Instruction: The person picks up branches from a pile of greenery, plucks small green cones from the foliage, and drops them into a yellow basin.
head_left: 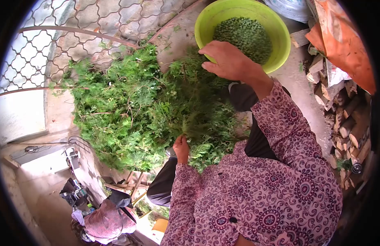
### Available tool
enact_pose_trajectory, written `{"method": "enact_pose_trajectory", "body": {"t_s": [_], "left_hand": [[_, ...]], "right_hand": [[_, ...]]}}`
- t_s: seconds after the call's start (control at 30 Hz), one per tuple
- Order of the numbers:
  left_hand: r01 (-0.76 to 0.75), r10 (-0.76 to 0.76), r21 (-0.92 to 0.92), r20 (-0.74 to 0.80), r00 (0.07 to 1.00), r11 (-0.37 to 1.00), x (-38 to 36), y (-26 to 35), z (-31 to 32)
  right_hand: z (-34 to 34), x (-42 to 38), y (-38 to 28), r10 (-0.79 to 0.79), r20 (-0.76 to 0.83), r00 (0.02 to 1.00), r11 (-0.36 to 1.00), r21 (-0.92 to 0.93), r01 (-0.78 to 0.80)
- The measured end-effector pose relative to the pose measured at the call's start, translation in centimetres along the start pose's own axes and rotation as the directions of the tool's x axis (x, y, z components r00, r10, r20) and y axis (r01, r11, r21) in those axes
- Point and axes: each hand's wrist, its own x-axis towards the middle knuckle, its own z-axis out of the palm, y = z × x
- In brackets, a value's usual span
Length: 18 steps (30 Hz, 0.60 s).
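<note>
My left hand (181, 149) is closed in a pinch around the lower end of a green leafy sprig (184, 128), which looks like a conifer cutting. Around it spreads a large heap of feathery green branches (116, 110) with thin brown stems. My right hand (229, 60) passes over the near left edge of a lime-green plastic basin (282, 53). Its thumb and fingers point left, a little apart, and nothing shows between them. Inside the basin lies a pile of small green cones or berries (243, 37), partly hidden by that hand.
Split firewood (349, 123) is stacked at the right, below an orange sack (341, 49). A wavy metal grille (87, 41) stands at the upper left. Clothes and bags (106, 221) lie at the lower left. My dark-trousered knees (163, 182) flank the heap.
</note>
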Motion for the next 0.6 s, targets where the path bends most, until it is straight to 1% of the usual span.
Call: {"method": "enact_pose_trajectory", "body": {"t_s": [0.03,0.1,0.17,0.2,0.23,0.3,0.33,0.37,0.4,0.43,0.5,0.53,0.57,0.6], "left_hand": [[-0.004,0.004,0.005,-0.011,1.000,1.000,-0.2,1.5,-0.9],[-0.104,0.067,-0.274,-0.140,0.988,0.956,0.1,4.3,-2.9],[-0.084,-0.013,-0.416,-0.224,0.975,0.905,1.8,4.3,-5.1],[-0.166,0.075,-0.293,-0.297,0.952,0.942,1.1,7.5,-6.1],[-0.147,0.028,-0.367,-0.312,0.950,0.918,1.1,9.1,-7.1],[-0.241,0.088,-0.385,-0.373,0.924,0.891,1.9,10.1,-9.2],[-0.278,0.103,-0.438,-0.382,0.918,0.855,2.1,10.6,-10.3],[-0.316,0.120,-0.488,-0.392,0.912,0.814,2.3,11.1,-11.3],[-0.281,0.066,-0.439,-0.445,0.893,0.853,2.2,12.3,-12.3],[-0.347,0.111,-0.410,-0.499,0.860,0.843,2.3,13.0,-13.0],[-0.306,0.118,-0.266,-0.548,0.828,0.914,1.3,15.2,-15.6],[-0.307,0.254,0.011,-0.590,0.767,0.952,0.8,16.6,-17.0],[-0.275,0.396,0.288,-0.591,0.703,0.917,0.6,17.7,-18.4],[-0.253,0.650,0.644,-0.506,0.566,0.722,0.6,18.3,-20.4]], "right_hand": [[-0.1,-0.1,-0.1,-0.008,-0.007,1.000,1.000,0.008,0.008],[-0.3,-0.1,-0.3,0.006,0.012,1.000,0.999,0.032,-0.006],[-0.1,-0.1,-0.3,0.013,0.026,1.000,0.999,0.041,-0.014],[0.0,-0.1,-0.2,0.029,0.044,0.999,0.999,0.036,-0.030],[0.0,-0.1,-0.2,0.018,0.035,0.999,0.999,0.042,-0.019],[0.0,-0.1,-0.2,0.016,0.062,0.998,1.000,0.015,-0.017],[0.0,0.0,-0.3,0.002,0.053,0.999,1.000,0.022,-0.003],[-0.1,0.1,-0.3,0.028,0.075,0.997,0.999,0.021,-0.030],[0.0,0.2,-0.3,0.056,0.099,0.994,0.998,0.021,-0.058],[0.1,0.2,-0.2,0.044,0.090,0.995,0.999,0.025,-0.047],[0.2,0.1,0.2,0.021,0.068,0.997,1.000,0.006,-0.022],[0.0,0.0,0.1,0.015,0.067,0.998,1.000,0.009,-0.016],[-0.3,0.0,-0.2,0.052,0.076,0.996,0.998,0.014,-0.053],[-0.4,0.0,-0.4,0.087,0.085,0.993,0.996,0.022,-0.089]]}}
